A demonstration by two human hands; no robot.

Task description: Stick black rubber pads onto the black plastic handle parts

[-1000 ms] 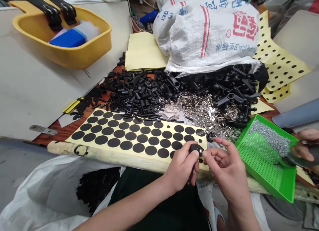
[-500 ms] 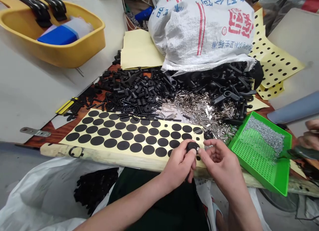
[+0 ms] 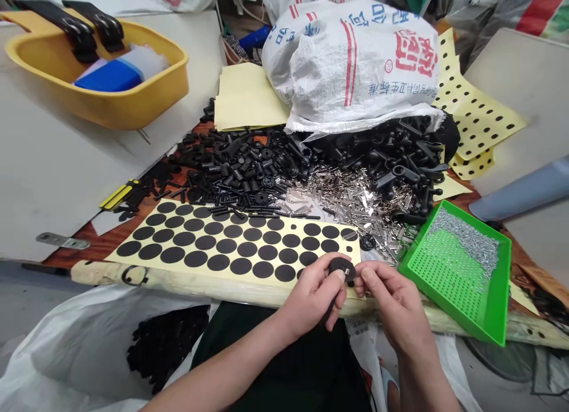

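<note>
My left hand (image 3: 311, 296) holds a black plastic part with a round disc head (image 3: 342, 270) and a stem pointing down between my fingers. A small silver metal piece (image 3: 344, 274) shows at the disc's edge. My right hand (image 3: 393, 299) is right beside it, its fingertips pinched against that edge. Whether they grip the metal piece is hard to tell. Just behind my hands lies a yellow backing sheet of black adhesive dots (image 3: 231, 243), its near edge close to my left hand.
Heaps of black plastic parts (image 3: 249, 166) and silver metal pieces (image 3: 355, 207) lie behind the sheet, below a white woven sack (image 3: 351, 62). A green perforated tray (image 3: 453, 270) holding small metal bits is on the right. A yellow tub (image 3: 98, 86) stands far left. A white bag (image 3: 89, 341) sits below the bench.
The view has shifted slightly, and the black part now shows more of its disc face. My right fingertips have closed in on it. The other person's hand at the right edge has gone from view.
</note>
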